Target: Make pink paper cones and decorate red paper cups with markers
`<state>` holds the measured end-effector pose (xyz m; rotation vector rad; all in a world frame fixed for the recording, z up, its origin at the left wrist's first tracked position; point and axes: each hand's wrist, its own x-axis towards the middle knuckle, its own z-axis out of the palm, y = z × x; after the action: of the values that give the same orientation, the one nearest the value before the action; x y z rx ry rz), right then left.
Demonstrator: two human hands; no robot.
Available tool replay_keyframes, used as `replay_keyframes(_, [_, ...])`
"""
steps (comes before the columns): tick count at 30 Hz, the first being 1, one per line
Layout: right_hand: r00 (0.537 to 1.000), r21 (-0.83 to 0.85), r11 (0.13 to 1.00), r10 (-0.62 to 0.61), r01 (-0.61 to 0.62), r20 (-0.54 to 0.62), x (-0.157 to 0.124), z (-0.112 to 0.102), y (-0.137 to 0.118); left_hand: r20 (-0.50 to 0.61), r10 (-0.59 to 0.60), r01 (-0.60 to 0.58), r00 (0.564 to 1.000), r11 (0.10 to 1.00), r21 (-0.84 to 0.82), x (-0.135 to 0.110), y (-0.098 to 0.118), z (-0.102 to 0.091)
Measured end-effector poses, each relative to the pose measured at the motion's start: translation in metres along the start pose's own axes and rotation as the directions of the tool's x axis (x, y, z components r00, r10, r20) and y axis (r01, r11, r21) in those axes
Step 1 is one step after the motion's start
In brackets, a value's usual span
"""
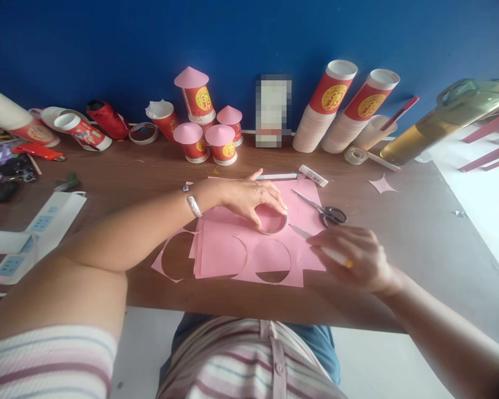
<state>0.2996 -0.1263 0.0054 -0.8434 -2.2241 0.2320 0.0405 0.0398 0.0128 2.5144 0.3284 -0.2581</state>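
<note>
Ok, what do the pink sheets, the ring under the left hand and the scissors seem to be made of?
Pink sheets: thin matte paper, judging by the flat stacked layers and cleanly cut round holes.
Ring, pressed down by the left hand: probably a tape roll or plastic band; its rim looks pale and slightly glossy.
Scissors: shiny metal blades, dark handles, likely plastic.

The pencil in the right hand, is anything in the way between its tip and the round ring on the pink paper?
Nothing visible is. The pencil in the right hand points across bare pink paper to the ring, which the left hand holds down. The scissors lie behind, off to the side.
</note>
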Motion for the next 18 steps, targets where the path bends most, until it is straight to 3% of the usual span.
replay_keyframes(2, [0.968, 0.204, 0.956, 0.233, -0.21, -0.091, 0.007, -0.011, 0.011, 0.004, 0.006, -0.006, 1.0, 1.0, 0.003, 0.0, 0.001, -0.001])
replay_keyframes(3, [0.899, 0.35, 0.873, 0.41, -0.339, -0.153, 0.012, -0.014, 0.019, 0.004, 0.005, -0.005, 1.0, 1.0, 0.006, 0.0, 0.002, -0.002])
replay_keyframes(5, [0.79, 0.699, 0.616, 0.601, -0.363, -0.119, 0.023, -0.016, 0.04, 0.006, -0.009, 0.009, 1.0, 1.0, 0.013, 0.0, 0.005, -0.003])
replay_keyframes(6, [0.747, 0.792, 0.487, 0.662, -0.368, -0.061, 0.029, -0.014, 0.052, 0.007, -0.018, 0.018, 1.0, 1.0, 0.015, -0.001, 0.006, -0.004])
replay_keyframes(7, [0.708, 0.837, 0.412, 0.705, -0.361, -0.041, 0.034, -0.01, 0.065, 0.005, -0.021, 0.021, 1.0, 1.0, 0.014, -0.001, 0.007, -0.004])
replay_keyframes(10, [0.655, 0.875, 0.357, 0.753, -0.327, -0.063, 0.041, 0.009, 0.098, -0.024, 0.002, -0.002, 1.0, 1.0, -0.006, -0.002, 0.008, -0.003])
replay_keyframes(12, [0.655, 0.872, 0.356, 0.754, -0.336, -0.055, 0.041, 0.021, 0.111, -0.047, 0.017, -0.017, 0.999, 1.0, -0.019, -0.002, 0.009, -0.001])
replay_keyframes(18, [0.624, 0.896, 0.268, 0.781, -0.353, 0.012, 0.033, 0.029, 0.11, -0.11, -0.012, 0.013, 0.994, 1.0, 0.006, -0.006, 0.01, 0.002])
